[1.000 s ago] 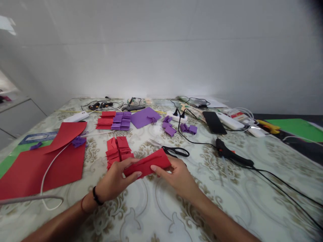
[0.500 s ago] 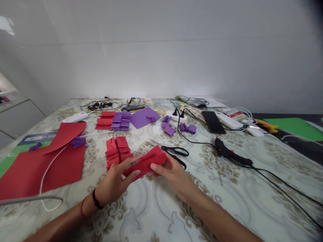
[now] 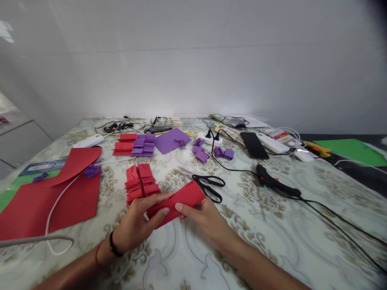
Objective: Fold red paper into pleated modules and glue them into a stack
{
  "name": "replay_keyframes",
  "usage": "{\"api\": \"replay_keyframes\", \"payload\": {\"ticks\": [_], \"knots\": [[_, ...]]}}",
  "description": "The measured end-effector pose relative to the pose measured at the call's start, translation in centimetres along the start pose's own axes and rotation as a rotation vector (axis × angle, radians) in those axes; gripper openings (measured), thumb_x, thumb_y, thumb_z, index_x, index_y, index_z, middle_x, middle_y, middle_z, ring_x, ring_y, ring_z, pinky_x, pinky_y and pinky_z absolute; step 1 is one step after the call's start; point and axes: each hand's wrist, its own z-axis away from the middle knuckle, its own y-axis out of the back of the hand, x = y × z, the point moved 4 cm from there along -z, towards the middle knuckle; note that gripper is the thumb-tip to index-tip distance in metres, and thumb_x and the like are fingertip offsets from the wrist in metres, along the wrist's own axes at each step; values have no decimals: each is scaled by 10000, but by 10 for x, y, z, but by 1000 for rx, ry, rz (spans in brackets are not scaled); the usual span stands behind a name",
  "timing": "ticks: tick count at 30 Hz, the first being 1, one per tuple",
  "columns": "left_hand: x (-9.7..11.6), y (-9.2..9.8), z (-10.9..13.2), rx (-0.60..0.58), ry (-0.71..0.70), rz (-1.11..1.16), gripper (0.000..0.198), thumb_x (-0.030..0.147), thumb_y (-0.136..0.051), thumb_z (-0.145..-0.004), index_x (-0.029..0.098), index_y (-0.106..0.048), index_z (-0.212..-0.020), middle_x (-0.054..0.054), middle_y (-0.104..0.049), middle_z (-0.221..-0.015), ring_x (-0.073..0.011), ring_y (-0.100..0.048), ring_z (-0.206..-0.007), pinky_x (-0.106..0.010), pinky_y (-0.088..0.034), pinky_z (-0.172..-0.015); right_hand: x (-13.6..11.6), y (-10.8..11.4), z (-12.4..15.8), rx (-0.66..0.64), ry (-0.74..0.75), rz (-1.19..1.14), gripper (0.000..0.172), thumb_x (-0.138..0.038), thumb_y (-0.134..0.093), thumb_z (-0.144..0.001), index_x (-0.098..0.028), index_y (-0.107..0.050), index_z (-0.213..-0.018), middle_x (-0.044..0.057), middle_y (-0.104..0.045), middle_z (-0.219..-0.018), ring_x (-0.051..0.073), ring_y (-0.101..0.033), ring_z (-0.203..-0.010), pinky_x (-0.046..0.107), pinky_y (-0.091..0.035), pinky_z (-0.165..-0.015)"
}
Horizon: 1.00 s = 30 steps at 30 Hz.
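Observation:
A folded piece of red paper (image 3: 184,197) is held slantwise above the table between both hands. My left hand (image 3: 142,219) pinches its left end, thumb on the near face and fingers behind the upper edge. On the right part, my right hand (image 3: 202,217) presses its thumb against the face, with the other fingers mostly hidden behind. Just beyond my left hand lie small folded red paper pieces (image 3: 140,181) in two columns. Black-handled scissors (image 3: 211,181) rest behind the held paper, blades pointing away to the left.
Large red sheets (image 3: 66,205) lie at left with a white cable over them. Farther back are folded purple pieces (image 3: 143,145), a purple sheet (image 3: 169,141) and a power strip (image 3: 208,139). A glue gun (image 3: 276,181) and phone (image 3: 254,146) lie at right.
The red paper has turned so its face looks flatter and smoother toward me, and it sits slightly lower. Both hands still hold it, and the scissors show more.

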Motion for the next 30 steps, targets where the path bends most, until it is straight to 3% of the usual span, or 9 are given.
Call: {"api": "replay_keyframes", "payload": {"ticks": [7, 14, 19, 30], "knots": [[-15, -9, 0, -50, 259, 358, 251, 414, -711, -930, 177, -734, -1007, -58, -807, -923, -204, -755, -840, -257, -576, -736, 3, -8, 2, -106, -7, 103, 339, -476, -818, -788, -155, -716, -747, -4, -652, -668, 135, -546, -617, 266, -453, -620], [-21, -10, 1, -100, 359, 397, 336, 479, -702, -918, 146, -735, -885, -37, -739, -797, -149, -622, -687, -229, -440, -614, -2, -7, 2, -85, 68, 130, 383, -529, -744, -860, -148, -758, -888, 58, -754, -862, 193, -652, -761, 313, -530, -740], [-19, -11, 2, -127, 371, 364, 344, 473, -686, -926, 146, -716, -823, -10, -678, -710, -130, -563, -627, -224, -397, -576, -6, -6, 2, -38, 65, 102, 385, -547, -756, -844, -163, -755, -881, 53, -758, -854, 204, -660, -761, 314, -534, -723], [-14, -13, 0, -170, 373, 358, 298, 417, -676, -921, 144, -732, -814, -31, -719, -749, -152, -609, -675, -236, -442, -615, 0, 5, -3, 66, 59, 62, 384, -531, -774, -840, -157, -718, -778, 8, -665, -734, 149, -549, -677, 280, -447, -677]]}}
